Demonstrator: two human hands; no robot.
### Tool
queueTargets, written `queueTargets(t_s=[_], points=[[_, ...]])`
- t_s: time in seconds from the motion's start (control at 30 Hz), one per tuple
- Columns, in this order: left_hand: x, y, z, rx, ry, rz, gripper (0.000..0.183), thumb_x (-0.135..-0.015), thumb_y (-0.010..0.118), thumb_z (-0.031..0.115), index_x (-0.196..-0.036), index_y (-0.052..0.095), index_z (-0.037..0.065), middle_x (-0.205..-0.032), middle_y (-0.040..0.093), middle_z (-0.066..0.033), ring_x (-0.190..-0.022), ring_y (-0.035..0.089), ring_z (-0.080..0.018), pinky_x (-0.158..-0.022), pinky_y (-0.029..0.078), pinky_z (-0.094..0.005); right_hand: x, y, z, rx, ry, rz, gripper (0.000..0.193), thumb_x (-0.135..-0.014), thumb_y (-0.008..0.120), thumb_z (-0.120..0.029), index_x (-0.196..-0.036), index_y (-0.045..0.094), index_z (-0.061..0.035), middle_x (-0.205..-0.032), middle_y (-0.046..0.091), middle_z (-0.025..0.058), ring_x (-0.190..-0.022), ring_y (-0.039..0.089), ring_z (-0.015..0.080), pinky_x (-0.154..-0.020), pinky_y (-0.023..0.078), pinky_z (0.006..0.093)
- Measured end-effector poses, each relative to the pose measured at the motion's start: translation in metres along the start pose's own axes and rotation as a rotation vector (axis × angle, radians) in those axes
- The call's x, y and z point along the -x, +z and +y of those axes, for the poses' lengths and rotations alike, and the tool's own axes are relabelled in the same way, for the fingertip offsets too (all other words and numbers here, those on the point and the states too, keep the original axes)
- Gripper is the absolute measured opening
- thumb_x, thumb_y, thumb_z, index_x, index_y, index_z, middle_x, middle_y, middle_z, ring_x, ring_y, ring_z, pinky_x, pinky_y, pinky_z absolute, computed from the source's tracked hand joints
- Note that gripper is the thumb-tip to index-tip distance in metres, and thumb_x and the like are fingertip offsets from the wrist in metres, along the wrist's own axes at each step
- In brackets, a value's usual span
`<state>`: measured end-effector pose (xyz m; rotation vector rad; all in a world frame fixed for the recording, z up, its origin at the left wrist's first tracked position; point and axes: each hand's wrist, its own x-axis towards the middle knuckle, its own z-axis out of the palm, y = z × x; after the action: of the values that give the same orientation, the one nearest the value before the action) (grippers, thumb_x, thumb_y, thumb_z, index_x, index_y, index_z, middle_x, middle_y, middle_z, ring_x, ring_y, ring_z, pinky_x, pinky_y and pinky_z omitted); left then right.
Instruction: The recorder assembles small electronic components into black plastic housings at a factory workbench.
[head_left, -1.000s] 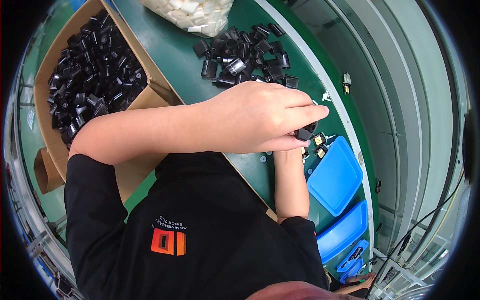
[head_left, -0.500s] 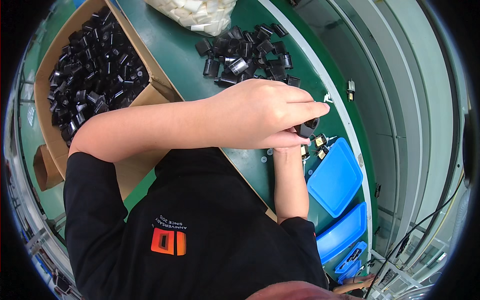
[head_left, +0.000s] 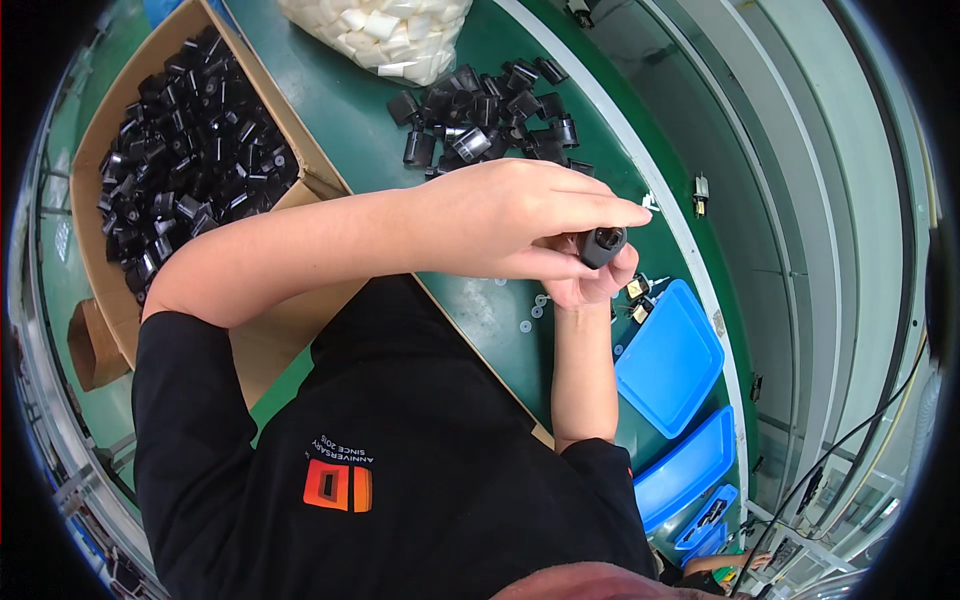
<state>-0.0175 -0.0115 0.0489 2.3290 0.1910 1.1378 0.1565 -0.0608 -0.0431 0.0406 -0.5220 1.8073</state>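
A black plastic housing [head_left: 603, 247] with an opening in its end is held between both my hands, over the green table. From above, my left hand [head_left: 530, 218] grips it, thumb on the near side and fingers stretched across the far side. Below it, my right hand [head_left: 582, 291] has its fingers curled up against the housing, partly hidden behind the left. Just right of my hands lie small parts with brass-coloured faces [head_left: 637, 288]. Several little translucent washers [head_left: 537, 311] are scattered left of my right wrist.
A cardboard box [head_left: 322, 178] full of black plastic pieces stands at left. Beyond my hands are loose black pieces [head_left: 470, 143] and a clear bag of white pieces [head_left: 385, 25]. Blue trays [head_left: 672, 365] line the table's right side. Another person's hand [head_left: 757, 561] shows at lower right.
The housing has come a little left and nearer, and more of its open end shows. My right hand's fingers have come into view beside it.
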Motion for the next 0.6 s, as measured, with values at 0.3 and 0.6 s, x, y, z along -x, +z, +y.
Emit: queueTargets(t_s=[0.3,0.6], points=[[-0.005,-0.007,-0.009,-0.027,-0.016,0.037,0.059,-0.069,0.08,0.006,-0.124,0.059,0.004,-0.114,0.066,-0.0128,-0.101,0.066,-0.0279,-0.084,0.054,-0.0345,-0.015,0.036,-0.009,1.106,-0.528,0.527,0.076,-0.072,0.07,-0.047,-0.128,0.045,-0.0032,-0.116,0.049,0.0074,-0.108,0.045,0.0173,-0.095,0.036,0.0325],[-0.005,-0.004,-0.01,-0.274,-0.028,0.0,0.075,-0.07,0.077,0.006,-0.137,0.045,0.001,-0.125,0.056,-0.0159,-0.113,0.056,-0.0315,-0.095,0.045,-0.0375,-0.007,0.062,-0.024,0.695,-0.066,0.331,0.066,-0.076,0.07,0.0,-0.137,0.044,0.0025,-0.118,0.057,0.0115,-0.103,0.061,0.0217,-0.092,0.05,0.0351]])
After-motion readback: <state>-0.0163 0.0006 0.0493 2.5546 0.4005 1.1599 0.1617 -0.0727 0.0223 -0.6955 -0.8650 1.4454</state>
